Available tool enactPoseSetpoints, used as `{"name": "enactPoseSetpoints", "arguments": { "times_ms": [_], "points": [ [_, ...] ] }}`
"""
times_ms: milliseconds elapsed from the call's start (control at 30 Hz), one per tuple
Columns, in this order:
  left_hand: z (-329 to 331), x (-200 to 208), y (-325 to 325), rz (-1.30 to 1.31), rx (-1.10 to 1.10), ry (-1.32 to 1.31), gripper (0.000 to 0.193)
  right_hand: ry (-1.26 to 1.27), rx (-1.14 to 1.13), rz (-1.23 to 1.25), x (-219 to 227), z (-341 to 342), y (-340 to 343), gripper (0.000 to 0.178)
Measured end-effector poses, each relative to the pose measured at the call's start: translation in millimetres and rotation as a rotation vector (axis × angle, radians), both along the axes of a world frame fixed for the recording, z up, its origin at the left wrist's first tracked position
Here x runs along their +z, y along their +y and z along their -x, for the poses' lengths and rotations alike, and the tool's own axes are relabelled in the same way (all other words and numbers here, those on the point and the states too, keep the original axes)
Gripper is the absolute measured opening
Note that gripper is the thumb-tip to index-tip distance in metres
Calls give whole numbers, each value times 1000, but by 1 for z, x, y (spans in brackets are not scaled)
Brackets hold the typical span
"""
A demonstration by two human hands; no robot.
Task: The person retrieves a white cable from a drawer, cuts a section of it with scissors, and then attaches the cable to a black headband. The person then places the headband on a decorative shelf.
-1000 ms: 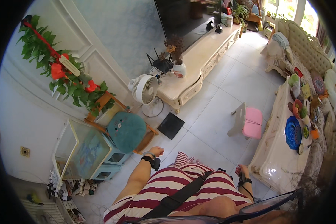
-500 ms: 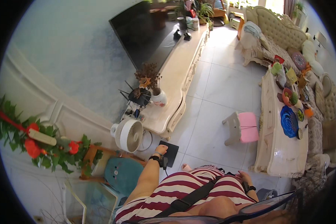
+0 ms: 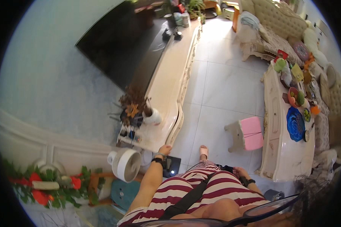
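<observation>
My left hand [image 3: 165, 150] is closed in a loose fist, palm down, with nothing visible in it. A black band circles its wrist. Below it on the floor lies a flat black square panel [image 3: 172, 166] with a bright glint on it. My right hand [image 3: 240, 172] hangs low at my side, also with a black wristband. Its fingers look curled beside a small dark object [image 3: 226, 168] at my leg; whether they touch it cannot be made out. One sandalled foot [image 3: 204, 152] is forward on the tiles.
A white fan [image 3: 125, 165] and a long cream TV cabinet [image 3: 165, 87] with a dried-flower vase [image 3: 152, 116] stand on the left. Ahead is a pink-topped stool [image 3: 252, 133]. A cream table [image 3: 282, 162] with a blue tray [image 3: 294, 124] lines the right, before a sofa [image 3: 280, 22].
My view has shifted forward and turned. My left hand is now nearer the cabinet's end, and my foot has come forward. The right hand has risen slightly.
</observation>
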State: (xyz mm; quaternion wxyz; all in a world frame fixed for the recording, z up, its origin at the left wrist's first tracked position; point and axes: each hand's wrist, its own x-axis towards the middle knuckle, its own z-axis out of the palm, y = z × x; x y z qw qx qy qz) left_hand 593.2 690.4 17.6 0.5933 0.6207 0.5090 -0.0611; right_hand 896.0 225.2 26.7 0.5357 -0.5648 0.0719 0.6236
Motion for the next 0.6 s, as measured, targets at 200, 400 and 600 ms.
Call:
{"name": "enactPoseSetpoints", "arguments": {
  "times_ms": [200,400,600],
  "points": [
    [10,37,67,201,126,123,21,-125,46,132,24,-18,94,30],
    [-65,9,132,310,130,288,19,-3,-431,144,49,18,87,33],
    [-199,-37,208,2,-1010,14,19,-116,-809,145,73,106,32,31]
  ]
}}
